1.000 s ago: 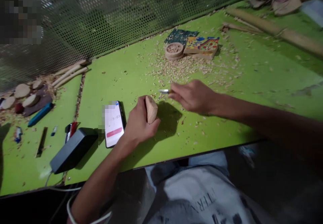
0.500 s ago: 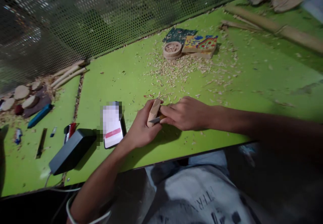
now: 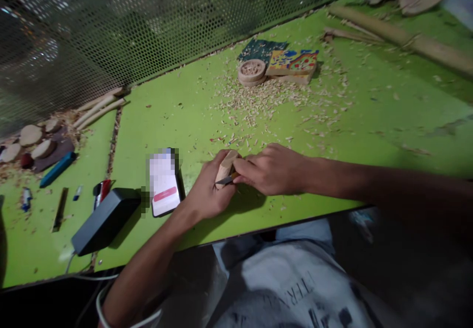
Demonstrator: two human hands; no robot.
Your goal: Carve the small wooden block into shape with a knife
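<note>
Pale wood shows in the block (image 3: pixel 226 164), clamped in the fingers of the left hand (image 3: pixel 210 192) over the green table (image 3: pixel 166 116), near its front edge. The right hand (image 3: pixel 271 170) has its fingers closed round the knife (image 3: pixel 223 181), its blade across the block's near end. The phone (image 3: pixel 164 185) lies just beside the left wrist; shavings (image 3: pixel 264 101) scatter beyond both hands.

Can't see most of knife handle (image 3: pixel 235 175), inside right hand (image 3: pixel 275 168); can't read partly pixelated phone (image 3: pixel 164 201) left of grip.
</note>
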